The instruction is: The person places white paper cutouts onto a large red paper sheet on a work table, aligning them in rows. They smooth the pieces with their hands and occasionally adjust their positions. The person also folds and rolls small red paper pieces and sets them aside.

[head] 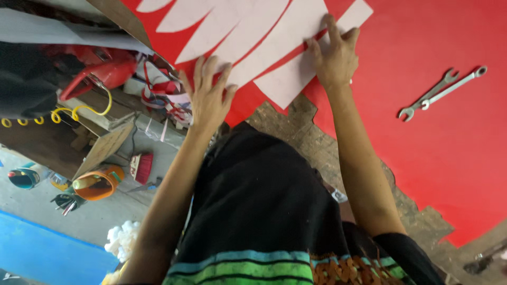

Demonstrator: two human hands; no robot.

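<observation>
A large red sheet point(438, 137) lies over a worn wooden table point(306, 132). On it sit white cut-out strips point(264, 37) fanned like feathers. My left hand point(208, 95) rests flat, fingers spread, on the near edge of the white shapes where they meet the red sheet. My right hand point(332, 55) presses flat on the outermost white strip point(296, 74), fingers apart. Neither hand grips anything. My black shirt with green and blue stripes point(264, 211) fills the lower middle.
Two silver wrenches point(441, 92) lie crossed on the red sheet to the right. Left of the table: a red tool with a yellow coiled hose point(100, 79), an orange bucket point(97, 182), a red brush point(141, 166), white fluff point(122, 237) and a blue floor patch point(47, 253).
</observation>
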